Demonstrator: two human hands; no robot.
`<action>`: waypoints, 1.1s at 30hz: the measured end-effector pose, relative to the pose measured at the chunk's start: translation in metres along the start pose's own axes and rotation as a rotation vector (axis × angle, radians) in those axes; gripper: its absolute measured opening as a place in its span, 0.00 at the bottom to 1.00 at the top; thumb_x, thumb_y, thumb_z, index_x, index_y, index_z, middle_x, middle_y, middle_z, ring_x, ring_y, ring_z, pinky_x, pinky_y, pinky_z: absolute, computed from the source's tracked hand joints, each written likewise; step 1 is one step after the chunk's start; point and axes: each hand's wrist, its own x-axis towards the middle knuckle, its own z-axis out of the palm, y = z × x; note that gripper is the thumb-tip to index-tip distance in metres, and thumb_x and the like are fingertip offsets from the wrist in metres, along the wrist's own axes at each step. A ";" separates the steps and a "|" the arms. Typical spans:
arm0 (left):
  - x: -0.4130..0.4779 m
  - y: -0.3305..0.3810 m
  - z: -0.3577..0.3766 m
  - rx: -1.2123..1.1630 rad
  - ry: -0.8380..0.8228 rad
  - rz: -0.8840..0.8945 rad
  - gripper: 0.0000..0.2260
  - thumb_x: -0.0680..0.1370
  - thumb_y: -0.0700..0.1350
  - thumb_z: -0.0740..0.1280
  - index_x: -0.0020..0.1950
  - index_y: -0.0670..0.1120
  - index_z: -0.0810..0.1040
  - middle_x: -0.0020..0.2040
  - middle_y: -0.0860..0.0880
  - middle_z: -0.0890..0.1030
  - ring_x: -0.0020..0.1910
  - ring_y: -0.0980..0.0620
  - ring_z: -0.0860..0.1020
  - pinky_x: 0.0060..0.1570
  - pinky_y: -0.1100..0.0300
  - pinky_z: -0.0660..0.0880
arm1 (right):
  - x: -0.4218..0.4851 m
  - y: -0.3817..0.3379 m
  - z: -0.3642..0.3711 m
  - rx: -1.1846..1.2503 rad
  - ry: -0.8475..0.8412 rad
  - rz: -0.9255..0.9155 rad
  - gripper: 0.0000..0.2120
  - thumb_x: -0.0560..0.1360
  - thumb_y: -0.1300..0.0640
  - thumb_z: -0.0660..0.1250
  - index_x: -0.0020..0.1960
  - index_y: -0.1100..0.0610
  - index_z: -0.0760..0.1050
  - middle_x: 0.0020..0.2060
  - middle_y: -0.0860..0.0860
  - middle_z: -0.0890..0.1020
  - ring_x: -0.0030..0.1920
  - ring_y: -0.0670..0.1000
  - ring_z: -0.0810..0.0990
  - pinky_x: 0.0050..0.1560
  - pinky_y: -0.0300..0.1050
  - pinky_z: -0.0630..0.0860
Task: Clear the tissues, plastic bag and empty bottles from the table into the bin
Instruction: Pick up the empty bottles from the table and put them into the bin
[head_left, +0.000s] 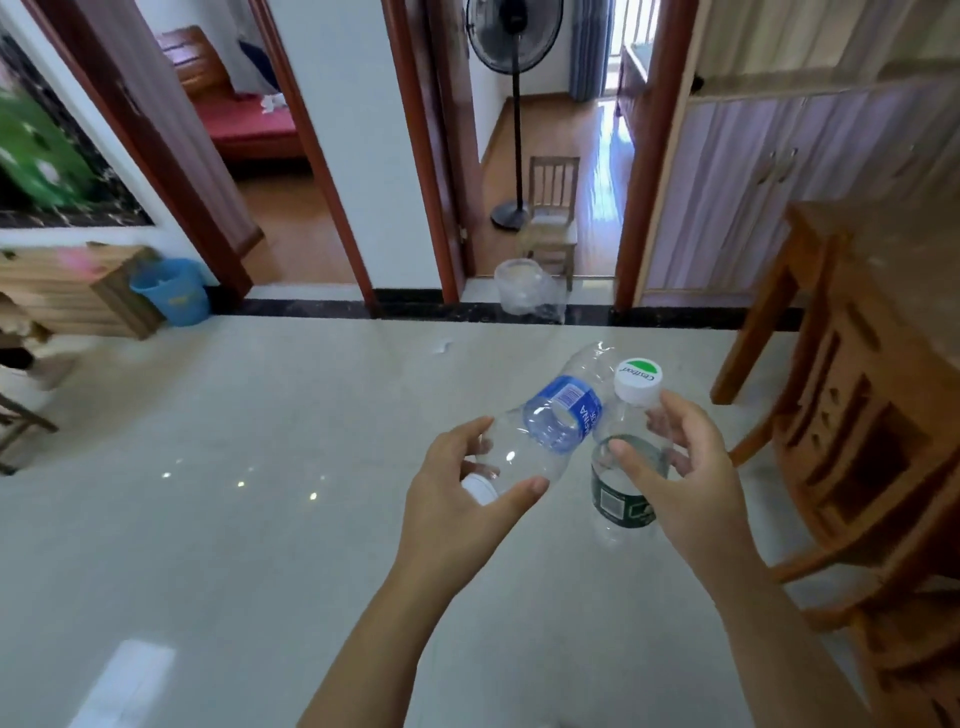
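Observation:
My left hand (457, 499) grips a clear empty bottle with a blue label (561, 415); it lies tilted, white cap toward my palm, base pointing away to the right. My right hand (680, 473) holds a second clear empty bottle with a dark green label (621, 493), upright, its white and green cap on top. The two bottles touch in front of me, above the pale tiled floor. A bin lined with a clear plastic bag (524, 288) stands on the floor ahead, by the middle doorway. No table, tissues or loose plastic bag are in sight.
A wooden chair and table edge (852, 415) stand at the right. A blue bucket (171, 296) and a wooden crate (88, 291) sit at the left wall. Beyond the bin are a small wooden chair (553, 208) and a standing fan (514, 104). A small white scrap (442, 345) lies on the floor.

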 end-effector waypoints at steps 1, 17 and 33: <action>0.017 0.002 0.007 0.000 -0.020 0.007 0.26 0.65 0.49 0.76 0.59 0.56 0.71 0.53 0.56 0.76 0.46 0.60 0.77 0.40 0.76 0.71 | 0.015 0.002 0.000 0.002 0.020 0.008 0.27 0.70 0.57 0.71 0.66 0.51 0.65 0.58 0.48 0.72 0.59 0.47 0.71 0.48 0.29 0.66; 0.325 -0.008 0.079 -0.070 -0.187 0.042 0.25 0.65 0.49 0.76 0.57 0.58 0.70 0.51 0.57 0.76 0.45 0.60 0.78 0.37 0.77 0.71 | 0.286 0.031 0.053 -0.180 0.185 0.089 0.28 0.70 0.52 0.71 0.66 0.51 0.64 0.60 0.50 0.71 0.59 0.47 0.70 0.52 0.34 0.67; 0.626 0.014 0.182 -0.020 -0.347 0.105 0.27 0.66 0.51 0.75 0.62 0.54 0.71 0.51 0.59 0.76 0.44 0.68 0.75 0.38 0.78 0.69 | 0.563 0.070 0.064 -0.155 0.236 0.154 0.31 0.66 0.41 0.70 0.65 0.48 0.66 0.59 0.49 0.73 0.58 0.47 0.73 0.55 0.46 0.75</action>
